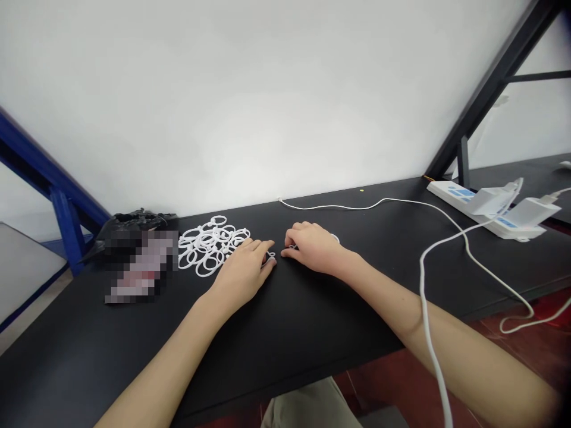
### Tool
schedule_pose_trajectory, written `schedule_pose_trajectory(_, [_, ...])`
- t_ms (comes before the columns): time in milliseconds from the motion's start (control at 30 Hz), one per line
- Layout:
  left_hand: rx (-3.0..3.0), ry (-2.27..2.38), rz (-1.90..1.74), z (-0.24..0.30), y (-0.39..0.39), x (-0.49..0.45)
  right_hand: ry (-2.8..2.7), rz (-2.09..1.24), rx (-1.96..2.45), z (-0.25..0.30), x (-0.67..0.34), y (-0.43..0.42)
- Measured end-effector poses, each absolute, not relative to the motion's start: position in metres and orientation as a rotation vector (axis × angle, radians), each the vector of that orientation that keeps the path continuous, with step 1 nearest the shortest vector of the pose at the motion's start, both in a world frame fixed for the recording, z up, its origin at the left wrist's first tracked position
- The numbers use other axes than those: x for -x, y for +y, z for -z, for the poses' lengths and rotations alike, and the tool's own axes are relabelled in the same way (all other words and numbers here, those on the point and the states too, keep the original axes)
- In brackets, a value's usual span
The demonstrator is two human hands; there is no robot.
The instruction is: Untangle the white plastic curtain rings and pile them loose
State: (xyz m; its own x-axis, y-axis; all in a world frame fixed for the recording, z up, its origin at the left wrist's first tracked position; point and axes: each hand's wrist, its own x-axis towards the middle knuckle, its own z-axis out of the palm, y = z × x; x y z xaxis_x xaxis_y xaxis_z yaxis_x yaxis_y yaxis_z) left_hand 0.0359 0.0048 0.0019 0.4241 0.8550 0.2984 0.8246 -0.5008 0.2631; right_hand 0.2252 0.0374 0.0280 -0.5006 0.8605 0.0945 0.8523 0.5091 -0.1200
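Above the black table, my left hand (243, 267) is closed in a pinch, and the small looped end of a white curtain ring (271, 255) shows between its thumb and fingers. A short gap to the right, my right hand (314, 246) is also closed, its fingertips pinching a small pale bit of another ring. The white edge of that ring (335, 238) appears behind the hand; the rest is covered. Just left of my left hand lies a loose pile of white curtain rings (209, 244), each with a small eyelet, overlapping one another.
A black plastic bag (129, 223) and a blurred-out packet (145, 270) lie left of the pile. At the right, a white power strip (486, 211) holds plugged-in adapters. A white cable (423, 279) loops across the black table (276, 333) and passes over my right forearm.
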Motion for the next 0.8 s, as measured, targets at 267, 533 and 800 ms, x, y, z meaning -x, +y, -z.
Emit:
schedule_pose_trajectory(267, [-2.642,1.517,-0.607,0.000,0.007,-0.035,-2.624,-0.070,1.490,-0.031,-0.228,0.036])
schedule_pose_trajectory(533, [-2.621,1.486,-0.802,-0.009,0.005,-0.033,-2.437,-0.364,1.138,-0.023,-0.222,0.033])
schedule_pose_trajectory(800, [-2.456,1.554,-0.973,-0.014,0.005,-0.034,-2.163,-0.575,1.024,-0.012,-0.216,0.036])
